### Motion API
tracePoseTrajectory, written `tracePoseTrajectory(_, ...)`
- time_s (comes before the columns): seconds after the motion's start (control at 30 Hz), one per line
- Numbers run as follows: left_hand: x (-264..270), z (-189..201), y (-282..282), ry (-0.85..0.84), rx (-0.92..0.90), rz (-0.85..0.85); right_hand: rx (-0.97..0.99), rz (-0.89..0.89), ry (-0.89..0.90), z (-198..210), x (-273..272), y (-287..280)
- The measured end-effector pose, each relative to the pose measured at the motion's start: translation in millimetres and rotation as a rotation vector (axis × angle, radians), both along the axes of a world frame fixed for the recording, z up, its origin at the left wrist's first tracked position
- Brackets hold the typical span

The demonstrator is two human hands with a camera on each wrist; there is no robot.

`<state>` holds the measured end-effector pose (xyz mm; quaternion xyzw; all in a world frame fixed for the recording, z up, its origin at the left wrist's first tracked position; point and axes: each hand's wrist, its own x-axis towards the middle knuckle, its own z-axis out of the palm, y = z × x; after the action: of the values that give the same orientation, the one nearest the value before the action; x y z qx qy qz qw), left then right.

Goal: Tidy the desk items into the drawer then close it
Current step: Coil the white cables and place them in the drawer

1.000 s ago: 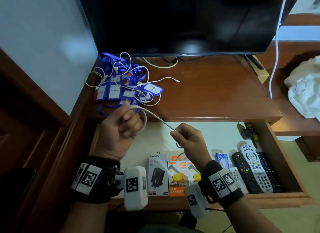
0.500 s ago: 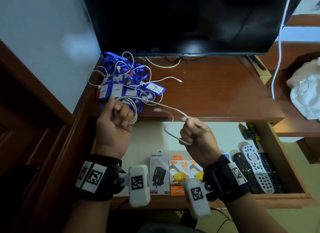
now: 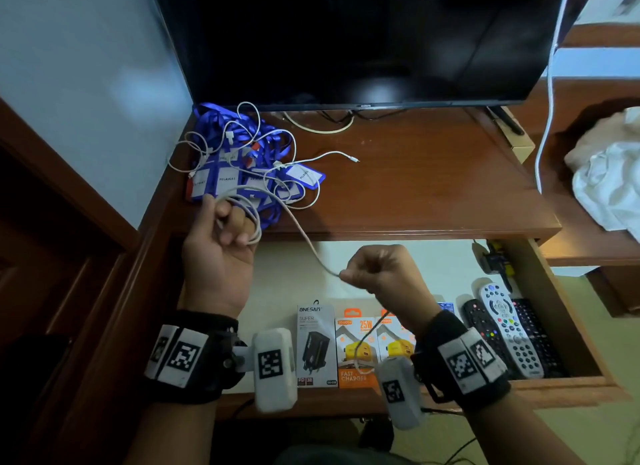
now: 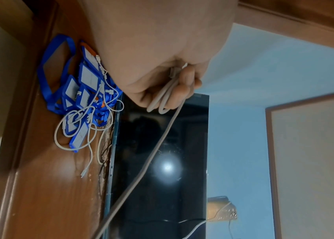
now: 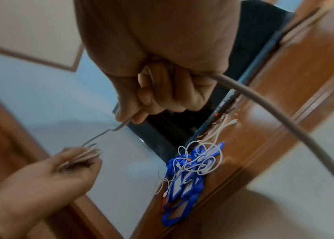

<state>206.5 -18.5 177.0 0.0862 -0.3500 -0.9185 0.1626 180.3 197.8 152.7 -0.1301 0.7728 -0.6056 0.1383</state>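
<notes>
My left hand (image 3: 221, 243) holds several loops of a white cable (image 3: 304, 243) over the drawer's left end, its fingers (image 4: 182, 90) curled round the coils. The cable runs taut down to my right hand (image 3: 377, 274), which pinches it above the open drawer (image 3: 561, 312); the free end hangs past the right wrist (image 5: 304, 137). On the desk top (image 3: 415, 187) at the back left lies a heap of blue lanyards with name badges (image 3: 242, 173), tangled with thin white cables (image 3: 322, 158).
Inside the drawer lie charger boxes (image 3: 353, 350) at the front and several remote controls (image 3: 509, 329) at the right. A dark television (image 3: 346, 38) stands at the desk's back. White cloth (image 3: 609, 177) lies on a shelf to the right. A wall closes off the left.
My right hand has dropped and moved toward me, pulling the slack loop straight into a taut line. My left hand keeps the coils and has stayed in place.
</notes>
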Motion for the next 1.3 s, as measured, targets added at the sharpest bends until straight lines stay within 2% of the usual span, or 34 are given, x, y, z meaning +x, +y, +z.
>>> tracePoseTrajectory(0.1, -3, -5, 9, -0.072, -0.168, 0.041, 0.156, 0.201, 0.081, 6, 5, -6)
tracePoseTrajectory(0.23, -3, -14, 26, -0.142, -0.496, 0.077, 0.186, 0.323, 0.126, 19, 6, -10)
tracePoseTrajectory(0.33, 0, -18, 37, -0.193, -0.690, 0.023, 0.094, 0.355, 0.097, 24, 6, -11)
tracePoseTrajectory(0.47, 3, -23, 46, -0.232, -0.807, -0.065, 0.022, 0.299, 0.130, 25, 5, -13)
tracePoseTrajectory(0.53, 6, -23, 47, -0.234, -0.782, -0.074, 0.054, 0.259, 0.178, 24, 3, -13)
tracePoseTrajectory(0.67, 5, -21, 38, -0.125, -0.479, 0.005, 0.119, 0.133, 0.201, 19, -1, -6)
tracePoseTrajectory(0.73, 4, -20, 32, -0.094, -0.435, 0.031, 0.107, 0.091, 0.159, 16, -2, -2)
tracePoseTrajectory(0.9, 4, -24, 34, -0.146, -0.523, 0.060, -0.018, 0.104, 0.065, 17, 3, -1)
tracePoseTrajectory(1.07, 6, -32, 46, -0.145, -0.673, -0.081, -0.165, 0.185, 0.046, 27, 11, -11)
tracePoseTrajectory(1.3, 15, -18, 54, -0.140, -0.591, -0.336, -0.306, -0.030, 0.002, 34, 5, -15)
